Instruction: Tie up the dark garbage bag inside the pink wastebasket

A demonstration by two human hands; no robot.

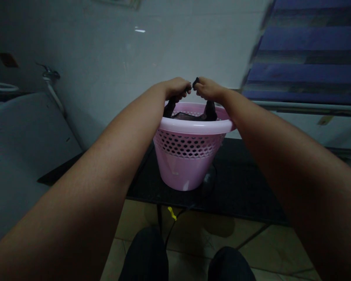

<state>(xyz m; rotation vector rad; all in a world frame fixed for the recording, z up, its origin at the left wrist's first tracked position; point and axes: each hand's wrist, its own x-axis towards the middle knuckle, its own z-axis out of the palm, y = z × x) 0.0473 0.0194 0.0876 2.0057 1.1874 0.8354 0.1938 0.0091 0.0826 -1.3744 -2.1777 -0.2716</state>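
Note:
A pink plastic basket (190, 168), with a band of holes below its rim, stands upright in the middle. Thin black material that looks like a plastic bag (211, 111) hangs inside its mouth, and part of it rises above the rim. My left hand (177, 88) is closed on one gathered end of the bag, above the basket's back rim. Close beside it, my right hand (208, 89) grips another bunched end, a bit of which sticks up from the fist. A small gap separates the two hands. The basket's wall hides the bag's lower part.
The basket rests on a black table (245, 179), beside a dark rounded object (210, 180). A cord with a yellow tie (172, 213) hangs below the front edge. At left are a pale appliance (32, 132) and a wall tap (48, 73). A striped purple curtain (307, 66) hangs at right.

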